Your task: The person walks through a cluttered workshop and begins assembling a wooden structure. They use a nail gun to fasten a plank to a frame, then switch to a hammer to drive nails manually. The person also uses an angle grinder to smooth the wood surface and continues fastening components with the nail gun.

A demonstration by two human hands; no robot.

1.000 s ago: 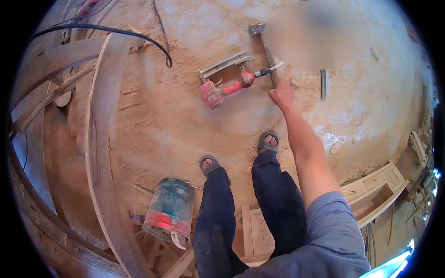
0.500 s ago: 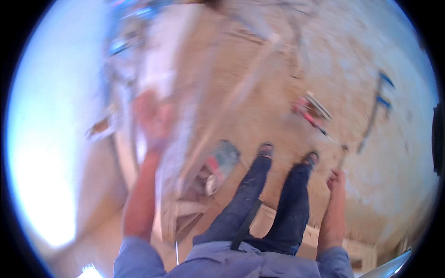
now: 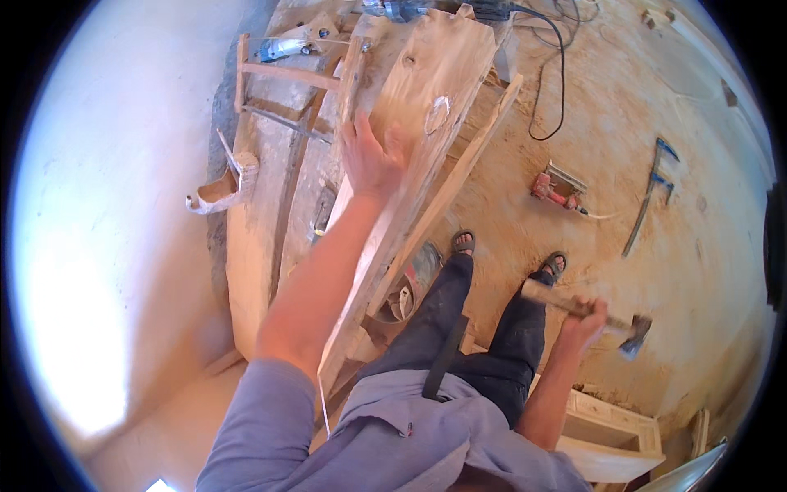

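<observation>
My left hand (image 3: 373, 160) rests on a long pale wooden board (image 3: 438, 61), its fingers spread over the wood near the left edge. A knot and a white-marked oval show on the board's face. In my right hand (image 3: 584, 324) is a hatchet (image 3: 638, 334), gripped partway along its wooden handle. The hatchet's dark metal head points right, and the handle's other end reaches left over my knee. Its bright edge faces downward in the view.
Left of the board lie a wooden frame saw (image 3: 291, 75), a blue-grey power tool (image 3: 283, 49) and a wooden hand plane (image 3: 238, 184). A red tool (image 3: 557, 193), a blue clamp (image 3: 656, 176) and a black cord (image 3: 561, 82) are on the sandy floor. A bucket (image 3: 422, 271) stands below the bench.
My left hand has moved right onto the board. My right hand has turned the hatchet from pointing up to lying crosswise. The earlier frame is blurred.
</observation>
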